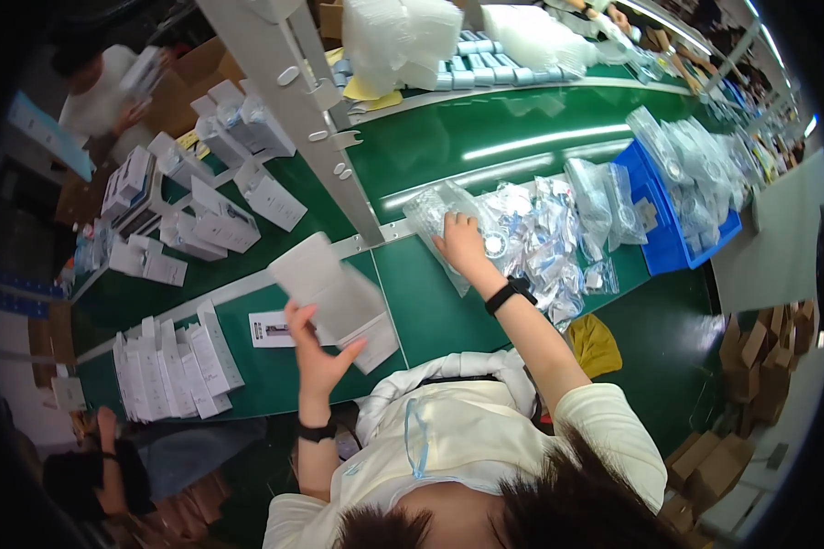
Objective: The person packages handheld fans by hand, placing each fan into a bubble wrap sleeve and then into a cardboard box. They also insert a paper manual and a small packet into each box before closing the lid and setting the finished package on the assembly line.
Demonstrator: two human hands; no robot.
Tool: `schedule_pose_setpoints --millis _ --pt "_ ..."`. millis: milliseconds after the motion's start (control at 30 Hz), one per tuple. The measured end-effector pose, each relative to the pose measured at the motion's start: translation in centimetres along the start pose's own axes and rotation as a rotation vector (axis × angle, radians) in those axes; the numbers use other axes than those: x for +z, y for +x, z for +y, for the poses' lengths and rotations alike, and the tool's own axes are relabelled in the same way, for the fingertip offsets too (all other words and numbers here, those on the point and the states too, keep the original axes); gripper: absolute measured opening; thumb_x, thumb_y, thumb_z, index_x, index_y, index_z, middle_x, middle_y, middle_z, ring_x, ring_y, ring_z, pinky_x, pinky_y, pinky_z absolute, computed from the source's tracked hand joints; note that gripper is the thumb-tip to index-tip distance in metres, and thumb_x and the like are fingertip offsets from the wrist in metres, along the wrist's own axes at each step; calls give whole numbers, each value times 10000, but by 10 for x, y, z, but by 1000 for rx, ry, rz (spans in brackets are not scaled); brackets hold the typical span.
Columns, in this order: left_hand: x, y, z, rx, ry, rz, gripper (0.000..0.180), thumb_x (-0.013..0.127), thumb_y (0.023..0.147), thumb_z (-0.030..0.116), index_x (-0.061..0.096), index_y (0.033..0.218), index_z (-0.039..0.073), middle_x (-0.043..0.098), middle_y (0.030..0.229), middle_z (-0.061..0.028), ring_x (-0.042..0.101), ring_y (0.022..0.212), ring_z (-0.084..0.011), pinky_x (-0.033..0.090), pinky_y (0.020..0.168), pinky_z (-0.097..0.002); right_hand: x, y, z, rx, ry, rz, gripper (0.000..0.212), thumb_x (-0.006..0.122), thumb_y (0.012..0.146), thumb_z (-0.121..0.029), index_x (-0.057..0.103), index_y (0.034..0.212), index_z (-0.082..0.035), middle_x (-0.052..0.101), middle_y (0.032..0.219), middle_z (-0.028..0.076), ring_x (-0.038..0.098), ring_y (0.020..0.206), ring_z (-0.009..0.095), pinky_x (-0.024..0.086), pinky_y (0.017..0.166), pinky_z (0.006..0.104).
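Note:
My left hand [317, 355] has its thumb and fingers spread apart at the near side of a white carton [339, 302]. The carton is slightly blurred, and its flap stands up at the far end. Whether the fingertips touch it I cannot tell. My right hand [464, 243] reaches forward with bent fingers on a clear bubble-wrap bag [441, 209], gripping it from above. A round white part [495, 244] shows through the plastic beside that hand. Under the carton's left edge lies a small flat white box [271, 329] with a dark picture on it.
Many small clear bags [549, 233] are heaped right of my right hand, beside a blue bin [654, 220] of bagged parts. Slim white boxes [169, 366] stand in a row at left. A metal post [306, 119] rises behind the carton. A co-worker [110, 91] handles boxes at far left.

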State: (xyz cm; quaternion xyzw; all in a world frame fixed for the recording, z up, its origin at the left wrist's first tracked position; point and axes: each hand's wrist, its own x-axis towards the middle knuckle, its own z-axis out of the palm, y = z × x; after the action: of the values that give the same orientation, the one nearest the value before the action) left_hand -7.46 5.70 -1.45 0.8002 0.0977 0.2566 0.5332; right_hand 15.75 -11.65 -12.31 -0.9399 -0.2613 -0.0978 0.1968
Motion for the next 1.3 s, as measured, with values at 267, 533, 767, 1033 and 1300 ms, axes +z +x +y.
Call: schedule_pose_setpoints --millis 267,533,767,1033,1300 --pt "72 41 -43 277 108 -178 662 776 529 105 363 1046 136 330 1220 -194 401 1087 -372 366 891 -401 50 19 -14 16 -172 -84 565 615 642 -102 428 1167 -9 485 923 167 492 809 362 476 698 408" --pt "41 27 -88 254 87 -160 658 760 570 106 286 1026 140 303 1253 -249 400 1109 -402 377 882 -425 -55 3 -6 21 335 173 779 585 626 10 233 1318 -48 413 1152 197 467 1017 330 388 882 373" --pt "56 26 -96 262 -1 -128 673 775 580 110 260 1013 100 268 1271 -231 407 1104 -306 349 913 -381 -155 -24 -83 294 1409 697 638 577 717 -23 259 1269 -48 430 1139 111 443 1046 205 363 902 325" --pt "68 6 -89 223 88 -209 717 783 570 107 211 1003 113 282 1259 -273 401 1104 -394 364 885 -435 -102 -33 -116 -326 298 144 457 653 638 -126 528 1077 -87 451 1112 135 402 1089 325 319 929 406" --pt "31 -20 -94 56 133 -59 754 795 569 137 222 1057 98 221 1300 -240 322 1179 -327 278 968 -397 -82 -6 36 -22 637 213 283 623 680 -64 585 960 -59 561 1030 89 440 1090 273 384 871 351"
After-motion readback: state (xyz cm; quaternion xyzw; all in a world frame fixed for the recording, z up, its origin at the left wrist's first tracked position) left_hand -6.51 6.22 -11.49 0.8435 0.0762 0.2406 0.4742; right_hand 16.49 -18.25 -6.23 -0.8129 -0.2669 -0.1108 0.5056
